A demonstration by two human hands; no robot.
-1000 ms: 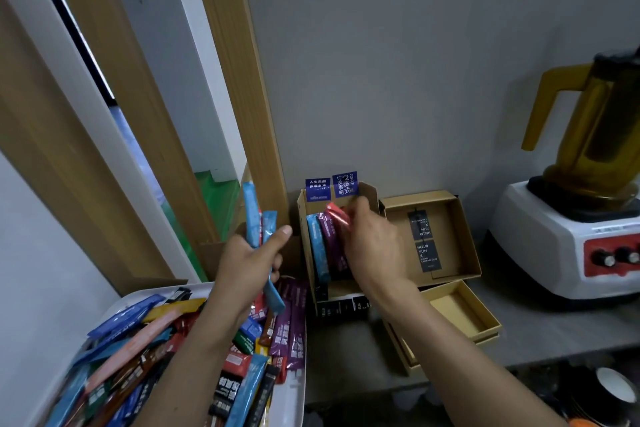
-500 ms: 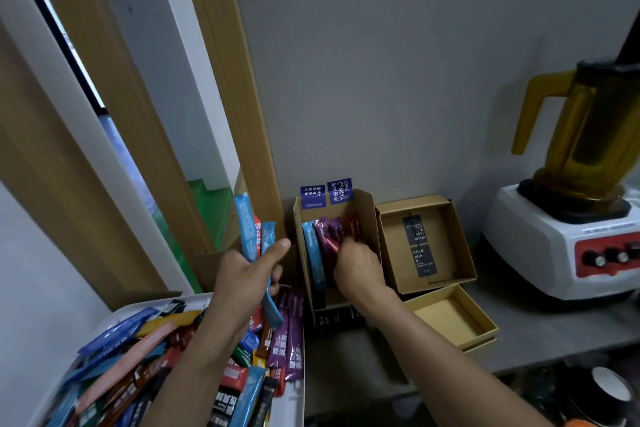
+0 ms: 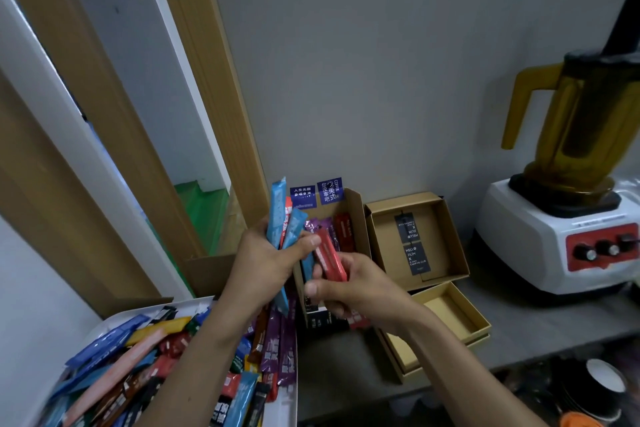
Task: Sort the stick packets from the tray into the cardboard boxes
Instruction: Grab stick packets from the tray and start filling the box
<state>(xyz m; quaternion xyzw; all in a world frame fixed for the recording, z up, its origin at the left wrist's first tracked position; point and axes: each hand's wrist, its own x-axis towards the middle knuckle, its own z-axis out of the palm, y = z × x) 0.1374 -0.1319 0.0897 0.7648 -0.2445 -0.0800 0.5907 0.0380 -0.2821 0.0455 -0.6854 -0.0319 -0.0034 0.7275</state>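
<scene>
My left hand (image 3: 266, 260) grips a fan of light blue stick packets (image 3: 277, 211), with a red one tucked between them. My right hand (image 3: 360, 284) pinches a red stick packet (image 3: 329, 255) right beside the left thumb, in front of the tall cardboard box (image 3: 356, 218). That box stands against the wall and holds purple, dark red and blue packets. The white tray (image 3: 287, 406) at lower left is heaped with several mixed packets (image 3: 145, 367).
An open cardboard box (image 3: 446, 236) with black tags inside sits right of the tall one, and an empty shallow box (image 3: 460, 319) lies in front. A white blender (image 3: 568, 204) with an amber jug stands at far right. Cups (image 3: 602, 381) sit below the counter edge.
My right hand has come back out of the tall box toward my left hand and now pinches a red packet. The left hand has shifted right with its bundle.
</scene>
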